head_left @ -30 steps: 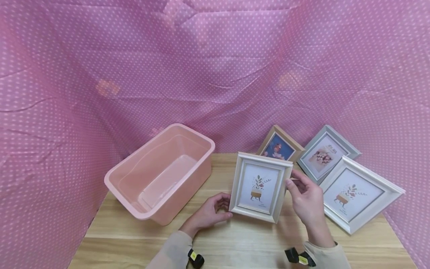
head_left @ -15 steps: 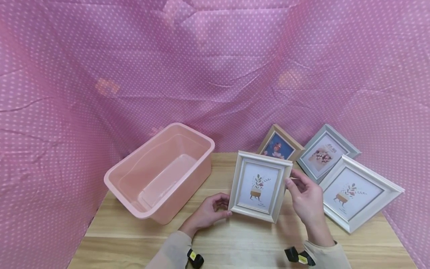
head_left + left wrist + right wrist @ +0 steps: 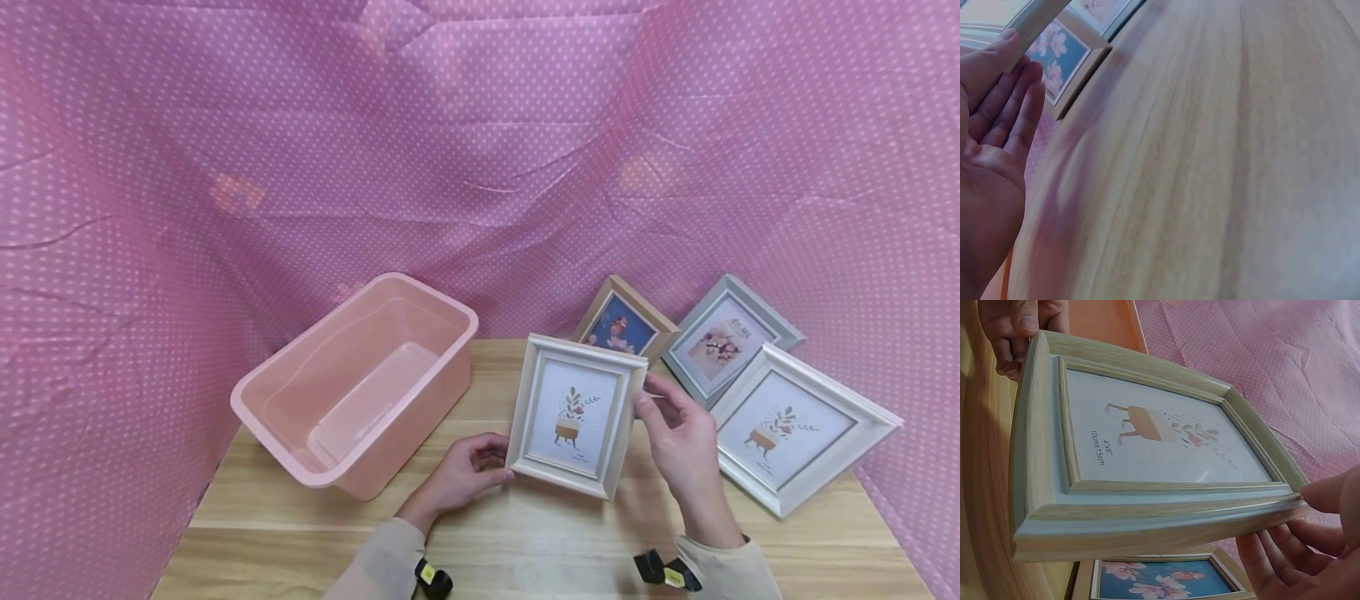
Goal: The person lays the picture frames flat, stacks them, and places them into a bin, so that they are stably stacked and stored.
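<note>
A cream picture frame [image 3: 576,417] with a potted-plant print is held up between both hands, facing me and leaning slightly. My left hand [image 3: 461,475] pinches its lower left corner, thumb in front and fingers behind, as the left wrist view shows on the hand [image 3: 991,175]. On the opposite side, my right hand [image 3: 684,446] grips the upper part of the right edge between thumb and fingers. The right wrist view shows the frame's front [image 3: 1147,437] with "4"x6" 10cmx15cm" printed on the sheet.
Left of the hands stands a pink plastic bin [image 3: 427,408]. At the right rest a larger white picture frame [image 3: 802,433], a grey-green one [image 3: 727,342] and a tan one [image 3: 630,321] with a blue floral print. Pink dotted cloth [image 3: 480,167] surrounds the wooden table [image 3: 525,550].
The held picture frame has turned slightly, its right side shifting a little to the left. Both hands keep their grip; everything else stays put.
</note>
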Demonstrator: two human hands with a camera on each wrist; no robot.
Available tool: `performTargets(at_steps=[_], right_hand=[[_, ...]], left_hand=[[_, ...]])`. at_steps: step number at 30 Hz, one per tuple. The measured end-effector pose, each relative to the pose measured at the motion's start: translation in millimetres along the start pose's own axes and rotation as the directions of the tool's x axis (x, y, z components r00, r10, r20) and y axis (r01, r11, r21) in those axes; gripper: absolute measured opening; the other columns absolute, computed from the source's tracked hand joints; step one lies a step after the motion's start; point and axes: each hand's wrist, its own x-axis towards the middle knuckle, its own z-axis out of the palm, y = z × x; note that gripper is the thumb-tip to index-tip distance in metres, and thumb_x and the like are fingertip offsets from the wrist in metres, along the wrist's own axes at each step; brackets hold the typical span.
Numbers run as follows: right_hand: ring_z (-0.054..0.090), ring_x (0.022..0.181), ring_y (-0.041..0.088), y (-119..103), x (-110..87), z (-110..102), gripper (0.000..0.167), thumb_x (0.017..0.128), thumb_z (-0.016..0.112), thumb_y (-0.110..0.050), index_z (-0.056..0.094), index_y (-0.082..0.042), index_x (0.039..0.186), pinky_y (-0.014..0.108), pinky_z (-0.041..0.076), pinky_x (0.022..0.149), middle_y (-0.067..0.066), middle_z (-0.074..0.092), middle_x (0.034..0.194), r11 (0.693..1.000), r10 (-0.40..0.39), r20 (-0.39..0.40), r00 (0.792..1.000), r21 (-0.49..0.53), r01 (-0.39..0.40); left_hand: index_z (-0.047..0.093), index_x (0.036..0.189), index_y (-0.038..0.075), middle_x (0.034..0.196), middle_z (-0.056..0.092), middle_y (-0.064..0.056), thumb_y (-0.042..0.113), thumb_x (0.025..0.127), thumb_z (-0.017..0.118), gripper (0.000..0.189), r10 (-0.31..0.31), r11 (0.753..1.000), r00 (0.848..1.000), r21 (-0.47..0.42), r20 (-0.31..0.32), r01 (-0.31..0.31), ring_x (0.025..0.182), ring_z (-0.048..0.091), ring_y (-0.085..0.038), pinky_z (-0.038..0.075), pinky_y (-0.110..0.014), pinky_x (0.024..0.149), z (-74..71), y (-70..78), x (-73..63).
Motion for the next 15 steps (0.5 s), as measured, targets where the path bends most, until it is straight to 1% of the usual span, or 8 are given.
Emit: performTargets(at_steps=[5,7,9,15], right_hand=[[0.073,0.084,-0.002,0.4,1.4,-0.3,0.034,0.107,0.065,-0.008,0.068,0.007,0.138,0.011,0.061,0.080,-0.025,0.074,0.094,1.000,0.000,-0.026,1.000,0.021,0.000],[0.073,0.084,-0.003,-0.1,2.0,-0.3,0.035,0.107,0.065,-0.008,0.068,0.006,0.139,0.011,0.061,0.081,-0.028,0.074,0.094,1.000,0.005,-0.033,0.999,0.026,-0.004],[0.074,0.085,-0.004,-0.4,2.8,-0.3,0.035,0.107,0.066,-0.007,0.068,0.005,0.139,0.010,0.061,0.081,-0.029,0.073,0.097,1.000,0.008,-0.037,0.999,0.031,-0.007],[0.075,0.087,-0.005,-1.3,5.9,-0.1,0.038,0.103,0.068,-0.001,0.068,0.002,0.141,0.010,0.061,0.082,-0.025,0.074,0.107,0.998,-0.009,-0.060,0.998,0.065,0.013]], left_hand=[[0.064,0.132,-0.012,0.126,0.069,-0.034,-0.001,0.093,0.079,0.043,0.019,1.000,1.000,-0.011,0.004,-0.019,0.107,0.070,-0.006,0.063,-0.029,0.104,-1.5,-0.9,-0.3],[0.064,0.133,-0.011,0.126,0.069,-0.034,0.000,0.093,0.079,0.044,0.020,1.000,1.000,-0.012,0.001,-0.020,0.107,0.070,-0.005,0.063,-0.027,0.103,-2.0,-1.1,-0.7],[0.064,0.133,-0.012,0.126,0.068,-0.034,-0.001,0.093,0.079,0.044,0.016,1.000,1.000,-0.015,-0.005,-0.016,0.107,0.070,-0.004,0.063,-0.026,0.102,-2.2,-1.4,-1.3],[0.063,0.133,-0.014,0.127,0.067,-0.037,-0.003,0.092,0.078,0.045,0.011,0.999,1.000,-0.036,-0.027,-0.012,0.106,0.071,-0.002,0.062,-0.024,0.101,-2.4,0.5,-2.9]])
